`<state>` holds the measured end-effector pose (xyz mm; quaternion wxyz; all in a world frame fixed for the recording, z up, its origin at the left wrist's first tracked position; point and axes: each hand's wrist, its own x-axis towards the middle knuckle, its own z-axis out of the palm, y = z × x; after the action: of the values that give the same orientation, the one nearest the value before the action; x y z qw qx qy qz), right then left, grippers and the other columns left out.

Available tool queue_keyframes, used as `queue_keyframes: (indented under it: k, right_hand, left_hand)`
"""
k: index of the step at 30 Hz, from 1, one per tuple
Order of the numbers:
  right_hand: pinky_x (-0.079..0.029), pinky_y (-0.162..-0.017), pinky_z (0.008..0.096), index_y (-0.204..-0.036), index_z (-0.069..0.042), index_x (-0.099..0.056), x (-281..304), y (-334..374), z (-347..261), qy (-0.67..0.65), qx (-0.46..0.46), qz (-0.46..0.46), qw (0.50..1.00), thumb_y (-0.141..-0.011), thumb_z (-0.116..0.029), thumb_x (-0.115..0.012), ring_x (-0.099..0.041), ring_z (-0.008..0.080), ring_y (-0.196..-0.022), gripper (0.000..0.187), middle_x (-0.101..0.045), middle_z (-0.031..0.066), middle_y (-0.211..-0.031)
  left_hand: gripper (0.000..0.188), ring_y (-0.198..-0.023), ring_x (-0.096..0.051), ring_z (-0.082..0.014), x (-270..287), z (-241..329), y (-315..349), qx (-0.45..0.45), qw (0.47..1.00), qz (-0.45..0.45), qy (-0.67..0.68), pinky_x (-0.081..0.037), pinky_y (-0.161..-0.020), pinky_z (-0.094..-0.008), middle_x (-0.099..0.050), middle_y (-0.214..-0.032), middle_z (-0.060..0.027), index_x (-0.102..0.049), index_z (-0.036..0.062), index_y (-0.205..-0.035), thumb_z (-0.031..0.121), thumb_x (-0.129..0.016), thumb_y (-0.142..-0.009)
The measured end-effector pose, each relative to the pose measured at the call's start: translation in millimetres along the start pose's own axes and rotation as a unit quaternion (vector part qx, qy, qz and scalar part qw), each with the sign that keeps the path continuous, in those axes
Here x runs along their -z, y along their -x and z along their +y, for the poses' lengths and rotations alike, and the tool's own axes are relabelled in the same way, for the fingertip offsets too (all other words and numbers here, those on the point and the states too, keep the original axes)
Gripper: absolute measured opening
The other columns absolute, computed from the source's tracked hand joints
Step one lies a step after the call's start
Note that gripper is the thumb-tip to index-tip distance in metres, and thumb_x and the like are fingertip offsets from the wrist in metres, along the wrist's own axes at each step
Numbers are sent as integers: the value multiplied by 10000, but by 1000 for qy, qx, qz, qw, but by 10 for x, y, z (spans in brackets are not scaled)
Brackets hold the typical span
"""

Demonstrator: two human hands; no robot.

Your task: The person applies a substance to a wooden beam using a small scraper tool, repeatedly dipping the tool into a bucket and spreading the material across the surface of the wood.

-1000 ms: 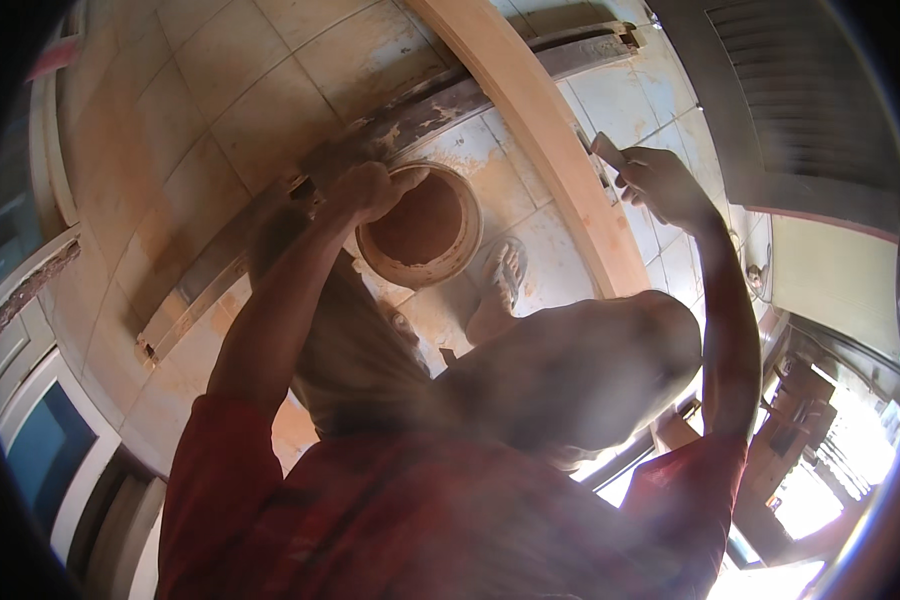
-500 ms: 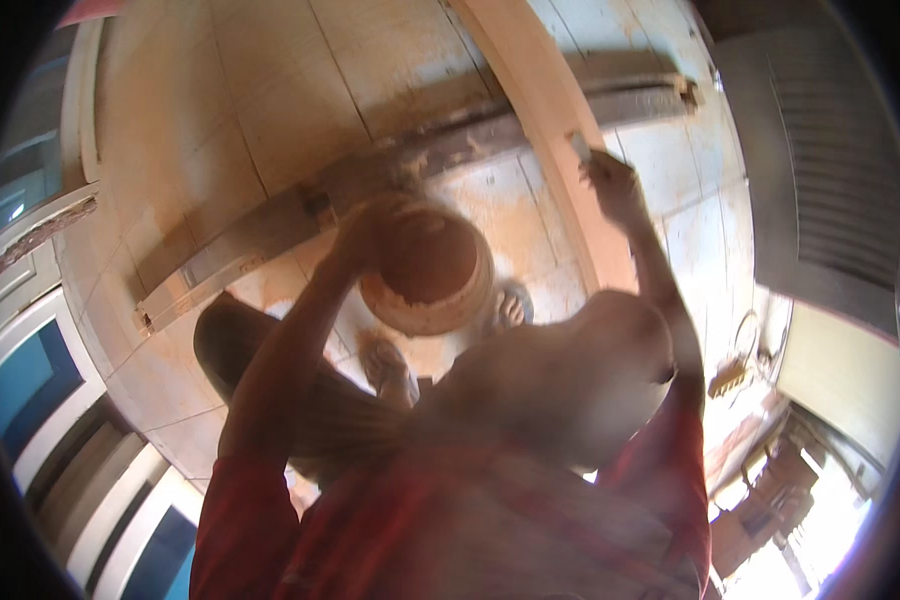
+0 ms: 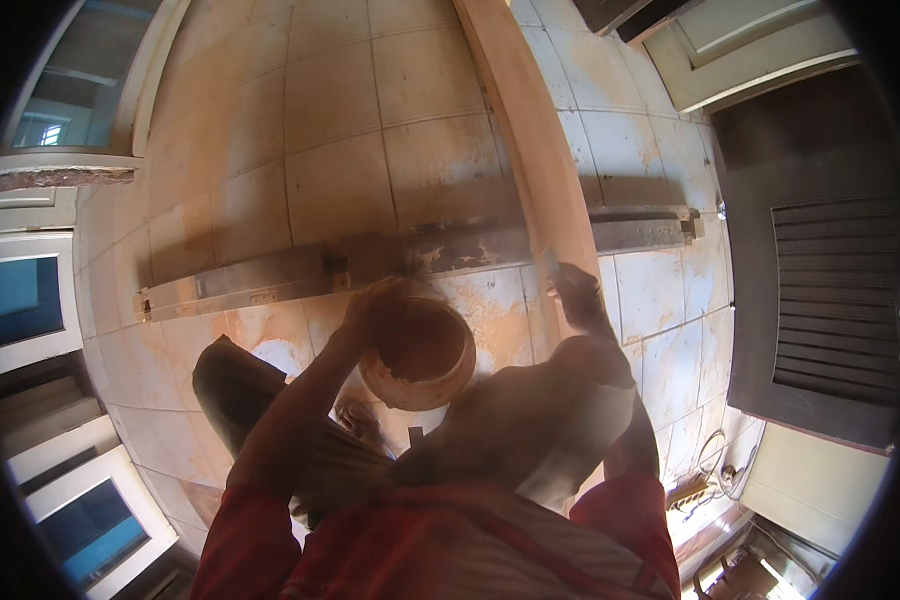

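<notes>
My left hand grips the rim of a round, open bucket and tilts it between my knees. Reddish-brown matter coats the bucket's inside and rim. A long, pale reddish-brown wooden plank stretches away from me on the right. Over it my right hand is closed round a small, flat, pale scraper, whose blade is at the plank's left side. Whether the blade touches the wood I cannot tell. Part of the scraper is hidden by my fingers.
A dark, worn timber beam lies crosswise on the stained tile floor, with the plank across it. A dark louvred door panel is at the right. White-framed panels with blue line the left. A cable lies at lower right.
The view has tilted, showing more of the far floor. My right hand has shifted the scraper leftward across the plank. My left hand still grips the bucket.
</notes>
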<state>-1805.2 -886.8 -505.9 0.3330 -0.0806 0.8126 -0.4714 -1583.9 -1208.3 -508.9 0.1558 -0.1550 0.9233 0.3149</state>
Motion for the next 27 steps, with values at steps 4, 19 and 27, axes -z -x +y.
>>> queue_keyframes:
  k: [4,19,27]
  right_hand:
    - [-558,-724,340,-1185,24,-685,-34,88,11,-18,-13,23,999,-969,-153,-569,-730,213,-800,303,-738,143,-907]
    - [-578,-618,304,-957,-40,-725,608,130,529,-38,-156,105,981,-954,-263,-698,-677,150,-666,225,-711,54,-783]
    - [-555,-631,297,-933,-7,-680,715,251,-1093,48,142,95,984,-988,-194,-596,-669,146,-720,212,-699,68,-834]
  left_hand:
    - [412,-1153,-652,-347,2,66,45,-9,999,52,8,-494,-1002,-465,-689,-1199,-146,-680,131,-1237,389,-681,-915]
    - [279,-1145,-632,-286,-601,-405,-225,-34,986,123,-103,-538,-920,-456,-655,-1175,-96,-701,164,-1131,322,-627,-914]
    - [288,-913,-701,-333,-44,21,384,13,972,184,-148,-573,-830,-430,-707,-1029,-132,-683,119,-1095,362,-608,-959]
